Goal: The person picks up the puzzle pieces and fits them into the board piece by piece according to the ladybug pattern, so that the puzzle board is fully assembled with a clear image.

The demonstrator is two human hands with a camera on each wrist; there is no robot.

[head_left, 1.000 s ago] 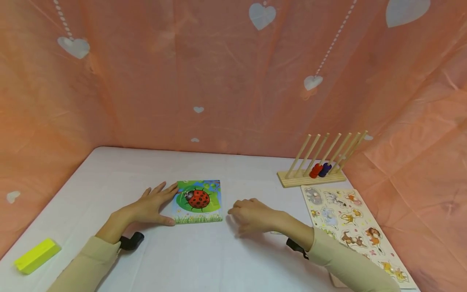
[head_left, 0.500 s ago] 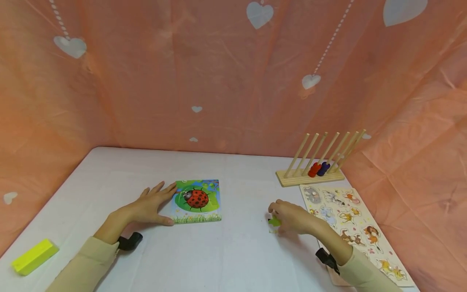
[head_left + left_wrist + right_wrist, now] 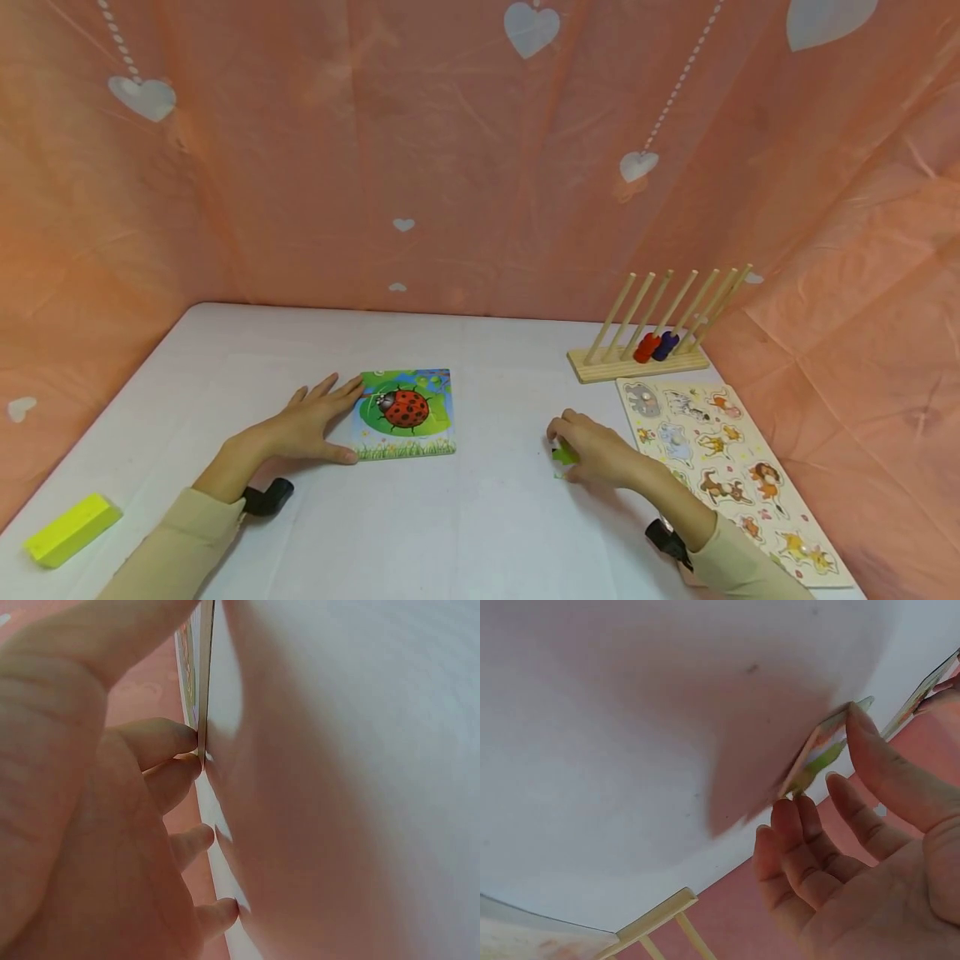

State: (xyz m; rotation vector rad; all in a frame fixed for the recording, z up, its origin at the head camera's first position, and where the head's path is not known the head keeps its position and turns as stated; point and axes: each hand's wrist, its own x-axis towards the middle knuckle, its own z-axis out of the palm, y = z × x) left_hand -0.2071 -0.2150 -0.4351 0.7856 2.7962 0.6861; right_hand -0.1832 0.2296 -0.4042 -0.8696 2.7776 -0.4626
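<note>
A square ladybug jigsaw puzzle [image 3: 405, 413] lies flat on the white table. My left hand [image 3: 315, 421] rests at its left side, fingers spread, fingertips and thumb on its edge. In the left wrist view the fingertips [image 3: 191, 739] press against the board's thin side. Farther right, my right hand [image 3: 596, 450] holds a small green and white puzzle piece [image 3: 564, 454] at the tabletop. Seen from the right wrist, the thumb is on one edge of the piece [image 3: 821, 756] and fingertips are on the opposite edge. The hand hides part of the piece in the head view.
A wooden peg stand [image 3: 637, 362] with red and blue beads stands at the back right. In front of it lies an animal peg board [image 3: 720, 475], partly under the right forearm. A yellow block [image 3: 72, 531] sits at the left. Pink curtains surround the table.
My right hand has moved right from beside the ladybug puzzle to the small piece, which it now holds. The left hand stays at the puzzle's left edge.
</note>
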